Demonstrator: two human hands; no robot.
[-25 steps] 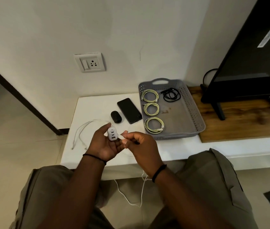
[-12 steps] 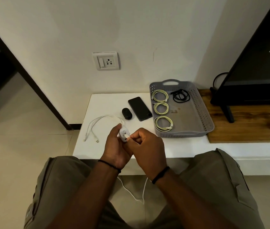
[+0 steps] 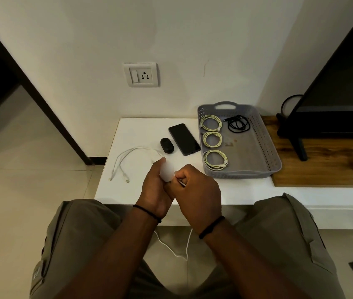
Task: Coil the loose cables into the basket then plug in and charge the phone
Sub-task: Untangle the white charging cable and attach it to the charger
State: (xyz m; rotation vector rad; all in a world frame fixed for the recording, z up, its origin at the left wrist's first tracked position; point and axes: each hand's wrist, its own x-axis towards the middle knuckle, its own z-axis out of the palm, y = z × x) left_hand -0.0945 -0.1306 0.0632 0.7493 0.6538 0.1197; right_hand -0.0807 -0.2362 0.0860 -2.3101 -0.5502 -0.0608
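My left hand (image 3: 155, 187) grips a white charger adapter (image 3: 167, 172) over the front of the white shelf (image 3: 128, 130). My right hand (image 3: 197, 194) presses against it, pinching the plug end of a white cable (image 3: 171, 249) that loops down between my knees. The cable's split ends (image 3: 120, 167) lie on the shelf to the left. A black phone (image 3: 184, 139) lies flat beside a small black case (image 3: 167, 145). The grey basket (image 3: 264, 147) holds three coiled pale-yellow cables (image 3: 215, 159) and one coiled black cable (image 3: 238, 124).
A wall socket with a switch (image 3: 142, 74) sits above the shelf. A dark TV (image 3: 331, 100) on a stand occupies the wooden top (image 3: 326, 167) at right. Tiled floor and a dark door frame (image 3: 31, 89) lie to the left.
The hands have closed together around the adapter, which now shows only its blurred white back; the right hand's plug end has moved in against it. The view shifted left and down.
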